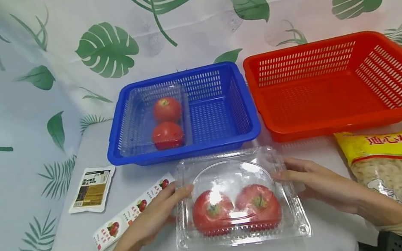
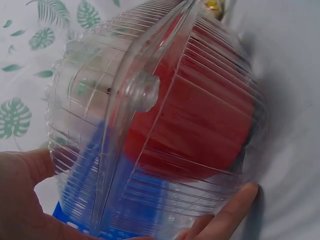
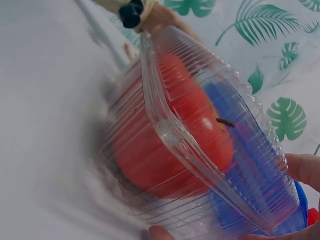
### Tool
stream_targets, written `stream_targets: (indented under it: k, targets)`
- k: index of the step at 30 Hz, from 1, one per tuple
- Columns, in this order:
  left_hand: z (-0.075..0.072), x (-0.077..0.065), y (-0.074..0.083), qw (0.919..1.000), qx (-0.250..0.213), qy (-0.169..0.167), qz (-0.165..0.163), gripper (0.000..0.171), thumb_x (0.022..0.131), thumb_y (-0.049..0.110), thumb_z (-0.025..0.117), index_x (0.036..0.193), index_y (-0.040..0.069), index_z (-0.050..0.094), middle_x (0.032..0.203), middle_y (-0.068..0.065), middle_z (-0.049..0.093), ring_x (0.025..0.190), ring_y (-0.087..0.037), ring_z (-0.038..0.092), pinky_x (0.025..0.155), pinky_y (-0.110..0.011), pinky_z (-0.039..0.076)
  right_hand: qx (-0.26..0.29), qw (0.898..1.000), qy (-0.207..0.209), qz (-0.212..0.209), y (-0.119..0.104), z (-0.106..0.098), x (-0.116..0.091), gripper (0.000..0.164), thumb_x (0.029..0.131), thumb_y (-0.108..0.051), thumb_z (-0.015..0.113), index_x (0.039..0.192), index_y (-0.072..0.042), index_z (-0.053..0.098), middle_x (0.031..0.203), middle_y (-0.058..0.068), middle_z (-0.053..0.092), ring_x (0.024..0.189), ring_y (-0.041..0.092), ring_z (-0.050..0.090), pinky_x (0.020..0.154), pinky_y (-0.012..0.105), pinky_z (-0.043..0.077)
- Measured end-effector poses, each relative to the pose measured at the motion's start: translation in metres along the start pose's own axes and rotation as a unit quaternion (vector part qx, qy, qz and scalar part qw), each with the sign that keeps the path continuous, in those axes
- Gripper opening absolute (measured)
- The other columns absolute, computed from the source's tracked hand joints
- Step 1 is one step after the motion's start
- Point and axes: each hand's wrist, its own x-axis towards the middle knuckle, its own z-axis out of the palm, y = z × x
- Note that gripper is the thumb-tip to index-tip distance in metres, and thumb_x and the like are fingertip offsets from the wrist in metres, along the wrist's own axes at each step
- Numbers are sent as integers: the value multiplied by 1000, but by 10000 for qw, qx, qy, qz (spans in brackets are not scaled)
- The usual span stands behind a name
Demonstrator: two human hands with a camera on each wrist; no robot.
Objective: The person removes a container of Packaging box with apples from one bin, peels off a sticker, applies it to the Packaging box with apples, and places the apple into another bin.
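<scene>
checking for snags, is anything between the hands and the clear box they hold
Nothing visible: the left hand and right hand grip opposite sides of the clear box directly. The two red fruits lie inside it, behind clear plastic.

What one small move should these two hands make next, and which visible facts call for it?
Probably lift the clear box forward toward the right side of the blue basket: the left hand and right hand grip its two ends, and a similar box sits in the basket's left side, leaving space beside it.
</scene>
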Motion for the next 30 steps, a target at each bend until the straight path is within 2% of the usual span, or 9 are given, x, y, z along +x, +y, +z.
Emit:
stream_targets:
  k: [6, 13, 17, 20, 22, 24, 26, 27, 30]
  targets:
    - [-1, 7, 4, 9997, 182, 143, 45, 71, 106, 43, 54, 160, 0, 35, 157, -23, 42, 142, -43, 44, 102, -59, 52, -128, 9998, 154, 18, -4, -5, 5, 75, 110, -32, 51, 165, 4, 15, 161, 28, 36, 136, 34, 52, 106, 59, 49]
    - [-2, 13, 5, 9995, 202, 247, 43, 72, 107, 43, 53, 158, -4, 36, 156, -25, 44, 142, -42, 44, 101, -56, 54, -266, 9987, 401, 171, -5, -6, 9, 80, 110, -38, 52, 164, 5, 13, 163, 28, 31, 139, 37, 48, 108, 57, 49]
    - [-2, 9, 2, 9990, 266, 347, 47, 70, 109, 45, 48, 160, -2, 34, 156, -25, 43, 141, -43, 45, 101, -55, 54, -238, 9991, 332, 88, -4, -6, 12, 77, 110, -36, 51, 164, 6, 14, 162, 29, 34, 137, 36, 50, 106, 56, 51]
    - [-5, 0, 0, 9977, 433, 504, 118, 66, 111, 48, 39, 158, 1, 38, 149, -23, 50, 131, -39, 53, 97, -49, 56, -254, 9992, 312, 52, -3, -6, 13, 77, 111, -36, 50, 164, 6, 13, 162, 30, 33, 138, 37, 48, 105, 56, 51]
    - [-10, -7, 1, 9950, 659, 730, 198, 64, 112, 50, 38, 154, 2, 44, 143, -19, 56, 121, -32, 61, 94, -44, 58, -272, 9991, 318, 44, -3, -6, 13, 76, 111, -35, 50, 164, 6, 13, 162, 30, 32, 139, 38, 47, 105, 56, 51]
    - [-17, -15, 1, 9874, 1152, 1008, 398, 60, 112, 48, 41, 150, 2, 50, 135, -16, 61, 114, -26, 65, 92, -40, 57, -306, 9990, 327, 82, -3, -6, 13, 77, 111, -36, 50, 164, 6, 13, 164, 30, 29, 141, 40, 45, 105, 57, 51]
    - [-27, -21, 1, 9721, 1825, 1328, 645, 54, 111, 43, 50, 146, 3, 54, 130, -12, 64, 109, -22, 66, 91, -39, 57, -320, 9989, 316, 98, -2, -7, 13, 77, 111, -36, 50, 164, 6, 13, 164, 30, 28, 141, 41, 44, 105, 57, 51]
    - [-32, -24, 0, 9603, 2222, 1503, 758, 51, 109, 40, 55, 144, 2, 57, 128, -12, 64, 109, -22, 66, 92, -40, 57, -330, 9989, 316, 115, -3, -7, 13, 78, 110, -37, 50, 164, 6, 12, 165, 30, 26, 141, 42, 44, 105, 58, 51]
    - [-49, -29, -7, 9148, 3384, 1964, 998, 45, 103, 26, 69, 138, -2, 61, 124, -15, 63, 110, -28, 63, 91, -47, 57, -322, 9990, 276, 145, -3, -7, 14, 79, 110, -37, 50, 164, 6, 12, 165, 30, 25, 142, 43, 43, 105, 58, 51]
